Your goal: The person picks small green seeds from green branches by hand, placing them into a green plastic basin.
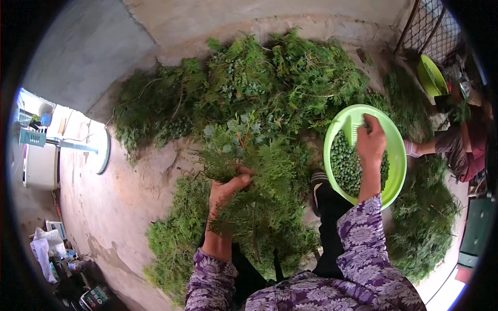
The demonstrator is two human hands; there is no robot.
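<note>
My left hand (228, 191) is closed around a leafy cypress branch (264, 202), whose feathery sprays spread over my wrist and lap. Pale blue-green cones (241, 129) cluster near the far end of the greenery. Over on the right, my right hand (371, 139) hovers above a light green plastic basin (398, 155) with a ribbed washboard part inside. Its fingers are curled together, and whatever they hold is too small to make out. Small round green cones (346, 163) cover much of the basin's bottom.
A large heap of cut cypress branches (249, 78) lies along the wall, with more branches (423, 223) at the right. Another person (464, 140) sits at the far right near a second green basin (431, 76). A fan (98, 150) and assorted clutter (62, 254) stand at the left.
</note>
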